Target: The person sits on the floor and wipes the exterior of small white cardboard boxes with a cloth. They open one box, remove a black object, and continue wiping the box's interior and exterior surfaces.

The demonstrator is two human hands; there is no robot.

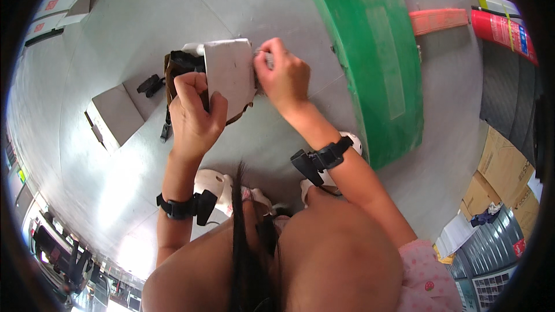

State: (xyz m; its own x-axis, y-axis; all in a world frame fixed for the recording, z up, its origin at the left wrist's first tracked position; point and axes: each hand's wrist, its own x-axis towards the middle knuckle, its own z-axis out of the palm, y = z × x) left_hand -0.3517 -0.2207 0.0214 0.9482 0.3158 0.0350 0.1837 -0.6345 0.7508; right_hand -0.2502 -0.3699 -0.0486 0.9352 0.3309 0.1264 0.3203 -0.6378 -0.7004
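A white cardboard box [229,72] stands on the grey floor in front of me, with dark contents [186,61] showing at its left side. My left hand [196,115] is closed at the near left edge of this box, thumb and curled fingers around a dark strip of its edge. Against the right side of the box is my right hand [284,81], its fingers pinched together. A small greyish ribbed bit shows between them, too small to name. Black straps with small black devices sit on both my wrists.
Left of the box lie a small black object [151,85] and another white box [115,117]. A long green panel [378,63] stretches along the right, with a red bar [439,21] beyond it. Farther right are a fire extinguisher [503,32] and cardboard [500,159]. My white shoes flank me below.
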